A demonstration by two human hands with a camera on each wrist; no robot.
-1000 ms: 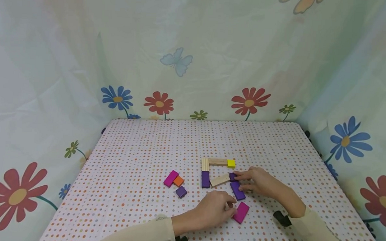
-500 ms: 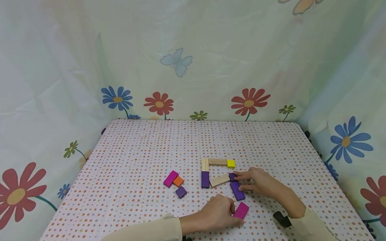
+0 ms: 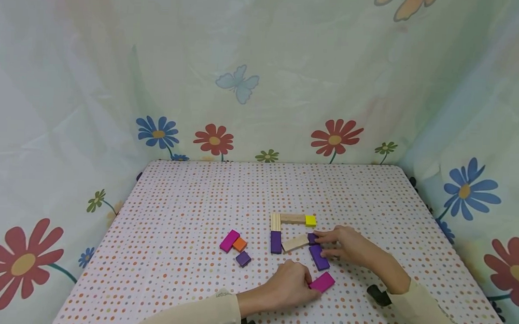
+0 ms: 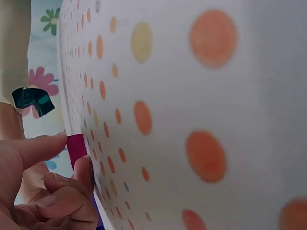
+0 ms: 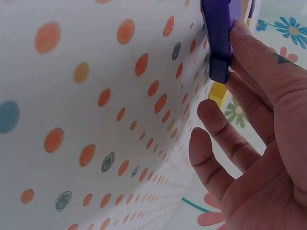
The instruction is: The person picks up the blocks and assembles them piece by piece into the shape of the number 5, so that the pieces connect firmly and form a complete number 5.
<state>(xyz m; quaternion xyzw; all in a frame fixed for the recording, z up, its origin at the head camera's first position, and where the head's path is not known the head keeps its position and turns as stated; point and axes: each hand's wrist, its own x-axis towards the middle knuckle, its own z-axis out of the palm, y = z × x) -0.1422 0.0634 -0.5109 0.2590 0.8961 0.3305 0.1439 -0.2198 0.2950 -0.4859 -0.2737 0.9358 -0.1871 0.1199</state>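
My left hand [image 3: 285,289] pinches the left end of a pink block [image 3: 323,282], thumb on one side and index finger on the other. In the left wrist view, the pink block [image 4: 77,149] shows between those fingertips, close to the tabletop. My right hand [image 3: 352,246] lies with loosely extended fingers against two purple blocks. Its thumb touches the longer purple block [image 3: 318,259], and the index finger reaches the small purple block [image 3: 311,238]. The right wrist view shows the small purple block [image 5: 219,69] end to end with the longer one, other fingers spread apart.
A slanted plain wood block [image 3: 295,243] adjoins the small purple one. Behind it, a purple block [image 3: 276,242], plain wood blocks [image 3: 293,219] and a yellow block [image 3: 310,221] form a bent row. Left lie another pink block [image 3: 229,241], an orange block [image 3: 240,244] and a purple block [image 3: 243,259].
My left hand has moved right to the pink block and taken hold of it. The block has turned to lie more crosswise. The right hand has stayed in place.
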